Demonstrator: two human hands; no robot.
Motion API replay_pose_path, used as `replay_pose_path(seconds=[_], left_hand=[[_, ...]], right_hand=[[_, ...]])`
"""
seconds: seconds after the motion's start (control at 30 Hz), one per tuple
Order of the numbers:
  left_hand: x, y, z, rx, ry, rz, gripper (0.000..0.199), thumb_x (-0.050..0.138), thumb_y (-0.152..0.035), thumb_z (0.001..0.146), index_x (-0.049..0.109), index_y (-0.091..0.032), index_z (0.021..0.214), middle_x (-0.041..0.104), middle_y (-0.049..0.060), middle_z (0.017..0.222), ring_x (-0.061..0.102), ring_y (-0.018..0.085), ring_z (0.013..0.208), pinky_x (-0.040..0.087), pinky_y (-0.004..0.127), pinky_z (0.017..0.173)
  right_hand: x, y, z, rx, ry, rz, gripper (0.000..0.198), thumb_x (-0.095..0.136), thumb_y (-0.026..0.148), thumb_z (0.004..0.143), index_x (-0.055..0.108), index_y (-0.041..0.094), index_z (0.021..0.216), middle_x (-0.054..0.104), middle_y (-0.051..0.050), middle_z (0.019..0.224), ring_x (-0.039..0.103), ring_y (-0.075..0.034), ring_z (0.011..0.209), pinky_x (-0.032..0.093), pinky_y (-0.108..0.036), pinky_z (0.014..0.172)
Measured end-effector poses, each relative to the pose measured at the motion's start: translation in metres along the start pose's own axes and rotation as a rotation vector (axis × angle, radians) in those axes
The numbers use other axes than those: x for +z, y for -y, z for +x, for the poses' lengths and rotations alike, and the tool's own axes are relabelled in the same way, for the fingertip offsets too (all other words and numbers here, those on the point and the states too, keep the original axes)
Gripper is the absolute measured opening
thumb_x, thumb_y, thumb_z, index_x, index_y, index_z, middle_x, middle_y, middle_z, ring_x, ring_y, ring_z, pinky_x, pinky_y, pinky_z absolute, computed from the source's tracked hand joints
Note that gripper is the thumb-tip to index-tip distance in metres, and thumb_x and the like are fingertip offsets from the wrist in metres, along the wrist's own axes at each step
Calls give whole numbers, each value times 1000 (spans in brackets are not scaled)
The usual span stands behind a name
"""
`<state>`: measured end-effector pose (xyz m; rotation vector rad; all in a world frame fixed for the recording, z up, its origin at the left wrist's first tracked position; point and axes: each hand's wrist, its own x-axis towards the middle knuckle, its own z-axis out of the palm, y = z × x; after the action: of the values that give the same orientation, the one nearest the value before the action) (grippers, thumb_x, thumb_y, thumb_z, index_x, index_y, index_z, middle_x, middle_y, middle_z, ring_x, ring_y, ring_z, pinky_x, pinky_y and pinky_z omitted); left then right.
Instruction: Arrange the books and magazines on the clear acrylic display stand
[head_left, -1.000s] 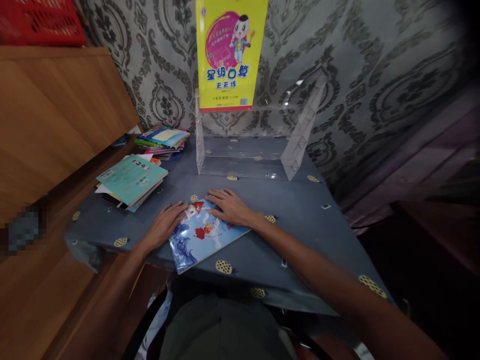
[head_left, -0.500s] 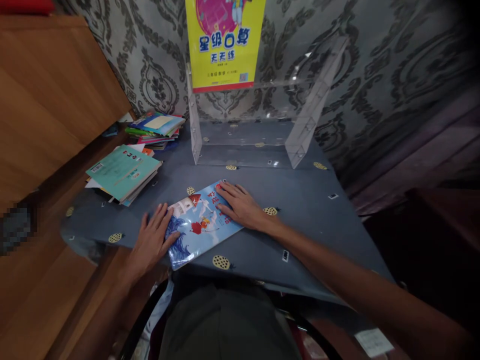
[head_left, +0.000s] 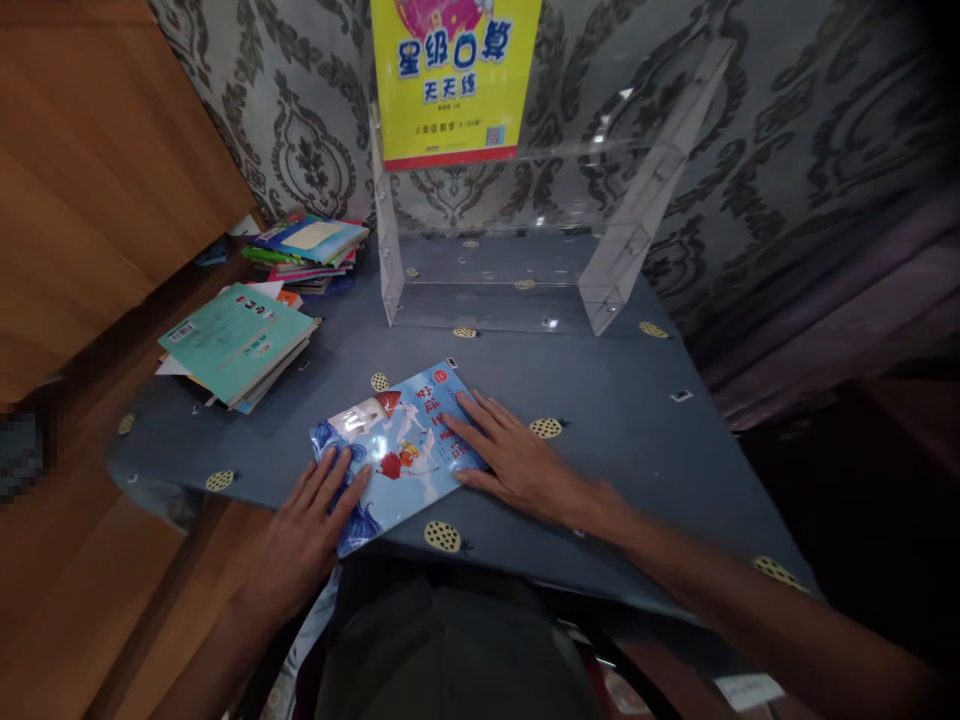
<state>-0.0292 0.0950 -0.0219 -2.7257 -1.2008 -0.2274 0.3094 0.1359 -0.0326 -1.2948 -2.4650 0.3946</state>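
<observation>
A blue illustrated book (head_left: 409, 450) with red lettering lies closed and slanted at the table's front edge. My left hand (head_left: 311, 520) rests on its lower left corner, fingers stretched out over the printed waves. On the book's right side lies my right hand (head_left: 517, 455), its fingers spread across the cover near the title. Neither hand grips the book; both touch it from above. Beyond it stands a clear acrylic rack (head_left: 611, 265), holding a yellow book (head_left: 454, 110) upright on its upper tier at the left.
Left of the blue book lies a stack topped by a teal book (head_left: 240, 340). Behind it is another pile of books (head_left: 311, 245). A grey-blue cloth with pineapple prints covers the table (head_left: 600, 400). A wooden cabinet (head_left: 112, 200) stands at the left, patterned wallpaper behind.
My right hand has slid down along the book's right side, uncovering more of the title. My left hand has shifted slightly down toward the lower corner. The view has moved a little.
</observation>
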Motion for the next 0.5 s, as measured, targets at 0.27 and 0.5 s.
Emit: replay_pose_path(seconds=[0.27, 0.5], left_hand=[[-39, 11, 10, -115, -214, -538, 32, 56, -36, 94, 72, -30, 122, 76, 5, 117, 70, 25, 112, 56, 36, 98], [-60, 0, 62, -684, -565, -1016, 32, 71, -50, 80, 77, -19, 87, 74, 2, 78, 68, 20, 76, 55, 27, 70]], right_hand=[[-18, -3, -15, -11, -45, 375, 52, 74, 50, 84, 64, 34, 132, 50, -5, 152, 35, -32, 147, 25, -64, 120], [-45, -7, 20, 181, -321, 989, 31, 79, 47, 75, 76, 21, 92, 76, -5, 92, 71, -24, 92, 56, -45, 90]])
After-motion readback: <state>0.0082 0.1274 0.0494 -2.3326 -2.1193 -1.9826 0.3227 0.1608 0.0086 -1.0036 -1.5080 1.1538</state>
